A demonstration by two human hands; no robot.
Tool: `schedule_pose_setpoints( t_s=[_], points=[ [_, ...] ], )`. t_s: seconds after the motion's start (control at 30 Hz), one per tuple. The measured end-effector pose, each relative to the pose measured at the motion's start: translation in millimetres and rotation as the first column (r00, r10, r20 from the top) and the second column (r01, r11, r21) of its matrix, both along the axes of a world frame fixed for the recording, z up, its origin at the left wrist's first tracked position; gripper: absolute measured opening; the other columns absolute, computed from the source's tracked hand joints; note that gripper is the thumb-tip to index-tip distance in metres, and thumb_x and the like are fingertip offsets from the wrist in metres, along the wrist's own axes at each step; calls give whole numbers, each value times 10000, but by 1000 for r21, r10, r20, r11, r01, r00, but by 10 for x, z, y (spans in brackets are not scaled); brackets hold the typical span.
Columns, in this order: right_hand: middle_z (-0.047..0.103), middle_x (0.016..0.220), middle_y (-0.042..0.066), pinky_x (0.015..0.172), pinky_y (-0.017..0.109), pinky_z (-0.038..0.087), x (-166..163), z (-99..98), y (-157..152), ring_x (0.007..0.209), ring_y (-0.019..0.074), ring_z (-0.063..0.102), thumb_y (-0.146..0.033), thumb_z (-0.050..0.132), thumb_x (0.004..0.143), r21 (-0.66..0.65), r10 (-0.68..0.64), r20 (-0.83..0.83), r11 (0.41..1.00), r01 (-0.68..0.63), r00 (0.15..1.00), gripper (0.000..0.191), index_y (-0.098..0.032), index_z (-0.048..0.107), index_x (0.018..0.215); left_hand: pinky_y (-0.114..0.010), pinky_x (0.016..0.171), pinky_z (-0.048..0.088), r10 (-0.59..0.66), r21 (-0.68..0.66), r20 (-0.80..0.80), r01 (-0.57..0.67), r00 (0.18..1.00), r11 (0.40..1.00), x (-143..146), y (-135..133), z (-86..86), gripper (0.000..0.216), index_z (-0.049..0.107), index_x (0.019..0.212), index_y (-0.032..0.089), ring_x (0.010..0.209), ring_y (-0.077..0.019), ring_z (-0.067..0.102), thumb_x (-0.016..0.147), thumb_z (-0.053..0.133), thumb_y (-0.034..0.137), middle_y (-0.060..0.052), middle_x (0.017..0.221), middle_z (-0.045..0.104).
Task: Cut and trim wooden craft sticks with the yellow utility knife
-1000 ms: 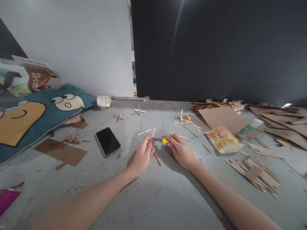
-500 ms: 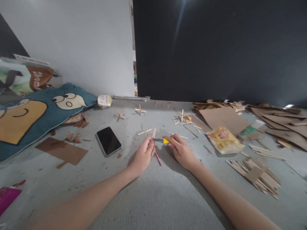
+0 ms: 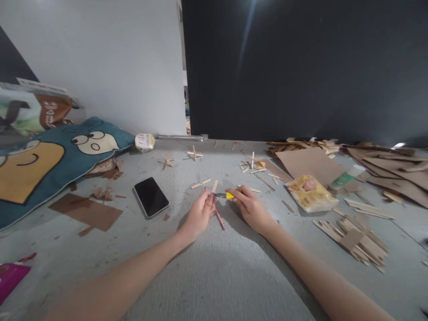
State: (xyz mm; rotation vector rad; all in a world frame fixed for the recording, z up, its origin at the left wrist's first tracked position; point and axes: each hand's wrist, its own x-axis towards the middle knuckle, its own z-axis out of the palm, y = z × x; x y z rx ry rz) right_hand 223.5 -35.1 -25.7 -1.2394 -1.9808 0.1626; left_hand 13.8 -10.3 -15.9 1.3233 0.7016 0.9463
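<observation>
My left hand (image 3: 199, 213) is closed around a pink pencil (image 3: 219, 218), whose blunt end points down toward me. The pencil's other end is hidden by my fingers. In my right hand (image 3: 252, 208) is a yellow-handled craft knife (image 3: 229, 195). Its dark blade reaches left to my left fingertips, at the upper end of the pencil; whether it touches the pencil is too small to tell. Just beyond the blade lies a wooden craft stick (image 3: 215, 185), and another craft stick (image 3: 201, 183) is to its left.
A black phone (image 3: 151, 197) lies left of my hands. Small crossed-stick pieces (image 3: 194, 154) stand farther back. To the right are a yellow packet (image 3: 310, 192), a glue stick (image 3: 347, 177), a craft-stick bundle (image 3: 352, 238) and cardboard (image 3: 309, 162). A blue cushion (image 3: 76, 171) is at left.
The whole view has shifted slightly. My hands keep nearly the same pose, with the knife blade still at my left fingertips.
</observation>
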Motion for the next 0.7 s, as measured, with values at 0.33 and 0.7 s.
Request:
schedule_pose_setpoints(
  t_s=[0.33, 0.7],
  points=[
    [601, 1008, 96, 876, 388, 541, -9, 4, 0, 926, 235, 616, -257, 393, 1086, 19, 4, 18, 1000, -4, 1000, 403, -283, 676, 1372, -235, 490, 294, 88, 18, -92, -87, 992, 996, -21, -7, -29, 366, 552, 857, 217, 520, -127, 390, 990, 565, 557, 68, 571, 345],
    [596, 1014, 96, 872, 395, 535, 18, 18, -6, 922, 239, 613, -278, 373, 1098, 32, 32, 4, 999, -32, 999, 412, -279, 665, 1389, -250, 534, 351, 91, -14, -77, -92, 993, 996, -14, 0, -64, 429, 553, 881, 216, 572, -151, 439, 970, 559, 636, 55, 594, 365]
  ],
)
